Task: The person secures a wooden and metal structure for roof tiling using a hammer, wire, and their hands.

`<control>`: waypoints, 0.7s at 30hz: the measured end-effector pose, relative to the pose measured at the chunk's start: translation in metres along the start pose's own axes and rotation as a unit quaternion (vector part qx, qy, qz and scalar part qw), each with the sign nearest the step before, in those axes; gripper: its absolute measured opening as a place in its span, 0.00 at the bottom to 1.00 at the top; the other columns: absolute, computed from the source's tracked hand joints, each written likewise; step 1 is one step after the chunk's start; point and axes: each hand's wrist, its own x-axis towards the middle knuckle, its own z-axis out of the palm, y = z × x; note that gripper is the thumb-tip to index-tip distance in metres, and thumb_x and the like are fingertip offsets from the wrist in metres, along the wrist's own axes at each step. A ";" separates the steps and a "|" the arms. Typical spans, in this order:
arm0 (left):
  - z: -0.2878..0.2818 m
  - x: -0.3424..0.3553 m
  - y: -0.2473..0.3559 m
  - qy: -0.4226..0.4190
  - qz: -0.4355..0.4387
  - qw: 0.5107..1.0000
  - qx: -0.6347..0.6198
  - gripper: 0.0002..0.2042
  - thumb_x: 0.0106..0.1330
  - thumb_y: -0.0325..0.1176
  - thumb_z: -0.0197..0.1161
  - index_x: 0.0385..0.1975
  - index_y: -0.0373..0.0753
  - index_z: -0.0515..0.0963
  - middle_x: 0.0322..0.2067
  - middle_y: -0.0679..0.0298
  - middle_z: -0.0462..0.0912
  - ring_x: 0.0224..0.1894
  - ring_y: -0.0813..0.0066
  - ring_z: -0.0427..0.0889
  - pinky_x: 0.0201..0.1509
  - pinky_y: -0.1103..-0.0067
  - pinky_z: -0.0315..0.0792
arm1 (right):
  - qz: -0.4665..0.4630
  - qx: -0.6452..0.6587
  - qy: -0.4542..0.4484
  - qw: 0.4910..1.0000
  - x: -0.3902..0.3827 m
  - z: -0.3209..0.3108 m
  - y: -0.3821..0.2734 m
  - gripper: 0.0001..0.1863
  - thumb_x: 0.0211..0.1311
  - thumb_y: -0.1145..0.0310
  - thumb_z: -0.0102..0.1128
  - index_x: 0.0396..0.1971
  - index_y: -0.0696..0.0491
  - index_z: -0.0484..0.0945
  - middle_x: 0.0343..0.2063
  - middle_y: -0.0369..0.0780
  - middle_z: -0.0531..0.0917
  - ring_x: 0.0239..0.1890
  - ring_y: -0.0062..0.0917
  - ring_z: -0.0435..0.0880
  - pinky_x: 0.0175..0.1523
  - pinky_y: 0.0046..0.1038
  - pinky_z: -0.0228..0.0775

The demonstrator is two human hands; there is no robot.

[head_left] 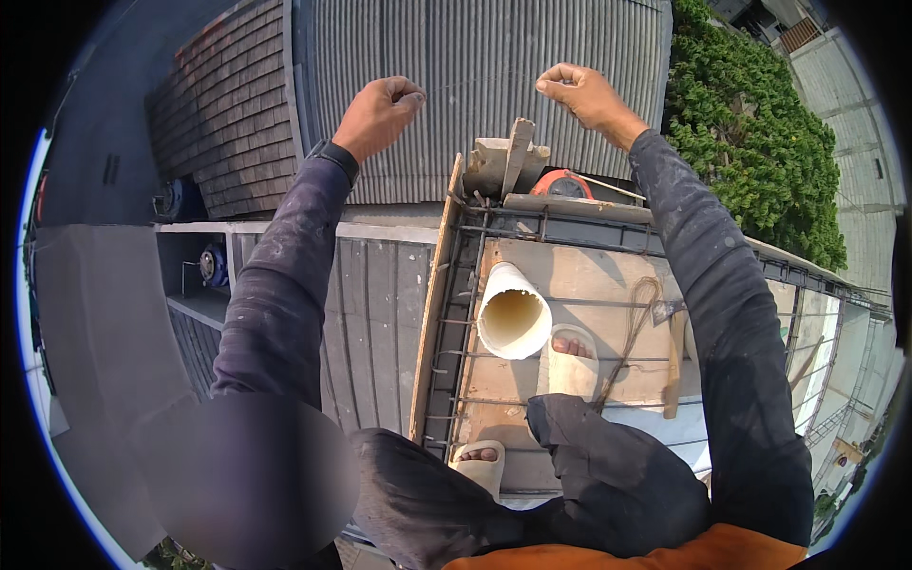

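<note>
My left hand (pixel 384 116) and my right hand (pixel 591 100) are raised and held apart at the far side, thumbs and fingers pinched together. Between them a very faint thin strand (pixel 484 74) seems to arch against the corrugated roof; whether it is wire or string I cannot tell. Below the hands, a wooden board (pixel 519 157) stands up at the corner of the formwork, beside a round orange-red thing (pixel 561 184). Nearer to me, an open white pipe (pixel 514 313) rises from the plywood.
My sandalled feet stand on plywood (pixel 532 394) crossed by steel bars. A looped wire bundle (pixel 635 323) and a wooden stick (pixel 674 366) lie to the right. Formwork board (pixel 439 294) edges the left side. Lower roofs (pixel 380 313) and a leafy tree (pixel 746 133) lie beyond.
</note>
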 end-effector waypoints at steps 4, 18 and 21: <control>0.089 -0.023 -0.079 -0.023 -0.076 0.997 -0.006 0.16 0.76 0.35 0.60 0.55 0.34 0.87 0.38 0.59 0.89 0.37 0.70 0.85 0.48 0.71 0.79 | 0.077 0.037 -0.078 0.993 0.009 0.070 0.078 0.14 0.76 0.57 0.65 0.48 0.51 0.87 0.44 0.40 0.88 0.50 0.28 0.86 0.61 0.34 0.74; 0.143 -0.080 -0.092 0.030 0.011 0.999 0.016 0.19 0.71 0.25 0.58 0.58 0.41 0.87 0.48 0.49 0.92 0.46 0.53 0.91 0.53 0.64 0.83 | 0.058 -0.026 -0.037 0.997 -0.045 0.100 0.109 0.11 0.78 0.69 0.55 0.52 0.54 0.83 0.41 0.43 0.89 0.40 0.25 0.90 0.48 0.33 0.80; 0.150 -0.090 -0.085 0.052 0.040 0.997 0.036 0.18 0.71 0.26 0.60 0.57 0.42 0.88 0.45 0.49 0.91 0.45 0.50 0.90 0.50 0.63 0.83 | 0.043 -0.032 -0.010 0.999 -0.051 0.104 0.114 0.13 0.79 0.70 0.52 0.54 0.54 0.82 0.42 0.46 0.89 0.44 0.31 0.92 0.51 0.37 0.80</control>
